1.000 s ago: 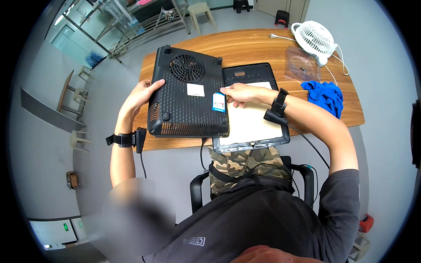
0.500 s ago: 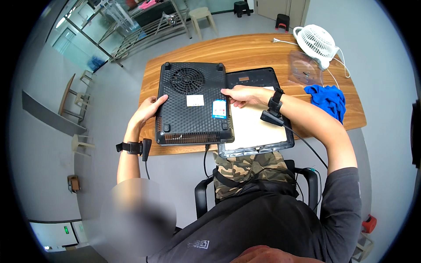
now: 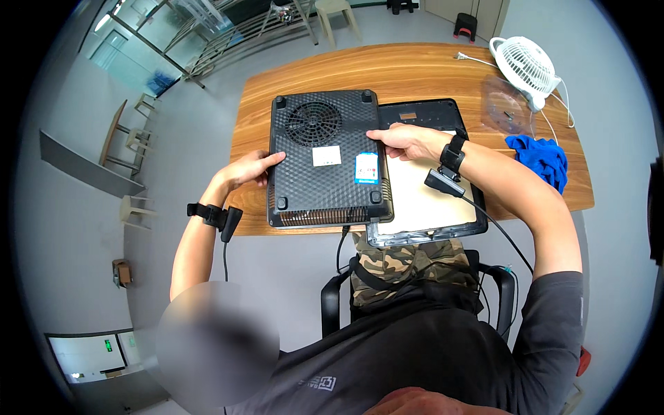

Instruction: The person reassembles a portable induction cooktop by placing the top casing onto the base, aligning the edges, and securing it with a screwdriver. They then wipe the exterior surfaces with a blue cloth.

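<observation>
A black induction cooker base (image 3: 294,181) lies underside up on the table, showing a round fan grille, corner feet and two stickers. My left hand (image 3: 250,169) grips its left edge, thumb on top and fingers curled down the side. At the right edge my right hand (image 3: 404,141) pinches the rim, thumb above and fingers bent below. Beside and partly under the base is a black framed panel (image 3: 423,241) with a cream-coloured sheet (image 3: 422,197) on it. A black power cord (image 3: 343,243) hangs from the base's near side.
A white fan (image 3: 526,66) stands at the table's far right, near a clear plastic tray (image 3: 501,104) with small dark pieces in it. A crumpled blue cloth (image 3: 541,160) lies by the right edge. Cables run from both wrist straps. The wooden table (image 3: 311,72) ends just before my lap.
The whole view has shifted, so table and things appear farther right and slightly higher. Both hands keep their hold on the base, which shows little movement against the table.
</observation>
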Tool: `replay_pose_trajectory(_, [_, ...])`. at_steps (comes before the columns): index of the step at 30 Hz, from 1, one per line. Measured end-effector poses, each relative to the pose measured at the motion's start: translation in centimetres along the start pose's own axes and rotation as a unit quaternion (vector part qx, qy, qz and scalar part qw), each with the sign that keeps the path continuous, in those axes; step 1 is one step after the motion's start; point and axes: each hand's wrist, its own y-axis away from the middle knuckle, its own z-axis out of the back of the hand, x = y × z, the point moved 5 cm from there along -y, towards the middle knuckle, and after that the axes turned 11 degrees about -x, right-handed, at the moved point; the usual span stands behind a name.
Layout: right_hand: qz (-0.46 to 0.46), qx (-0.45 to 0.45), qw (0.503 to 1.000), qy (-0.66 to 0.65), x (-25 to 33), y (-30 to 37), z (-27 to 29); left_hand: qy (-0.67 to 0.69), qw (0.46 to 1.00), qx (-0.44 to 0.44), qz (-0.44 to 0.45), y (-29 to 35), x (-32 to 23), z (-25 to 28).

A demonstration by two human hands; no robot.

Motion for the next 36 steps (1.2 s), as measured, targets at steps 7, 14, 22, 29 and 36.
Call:
replay_pose_trajectory(7, [0.019,-0.013,0.998,-0.061,-0.3,-1.6,-0.3,0.071,0.997,0.026,-0.022,-0.9,2.5,-2.0])
replay_pose_trajectory(14, [-0.039,0.017,0.992,-0.118,-0.5,1.7,0.7,0.104,0.994,-0.024,-0.036,0.3,1.7,-1.7])
replay_pose_trajectory(22, [-0.004,0.017,0.983,-0.185,-0.3,6.3,2.6,0.087,0.995,-0.015,-0.055,4.0,-2.0,-1.9])
replay_pose_trajectory(29, [0.052,-0.09,0.99,-0.09,1.6,13.4,4.5,0.12,0.987,0.029,-0.1,6.7,-4.3,-1.0])
replay_pose_trajectory(36, [0.057,-0.105,0.987,-0.107,2.7,17.9,4.2,0.085,0.985,0.041,-0.144,9.1,-6.3,1.0])
